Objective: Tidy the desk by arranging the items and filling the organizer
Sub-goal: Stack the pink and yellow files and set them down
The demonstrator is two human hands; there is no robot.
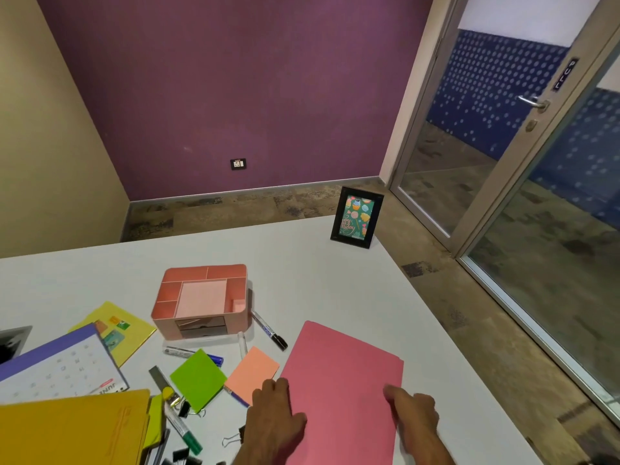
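Pink folder (342, 391) lies flat and closed on the bench, both hands on it: left fingers (273, 389) on its left edge, right fingers (394, 396) near its right edge. Just left of the left fingers sit an orange sticky pad (253, 372) and a green one (198, 379), a blue pen (214, 360) poking out behind the green. Further beyond them stands the pink organizer (203, 302), pink notes in its middle slot, the other slots bare. A black marker (270, 332) lies right beside it.

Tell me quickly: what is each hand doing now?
Left hand: open, resting on the pink folder.
Right hand: open, fingers on the folder's right edge.
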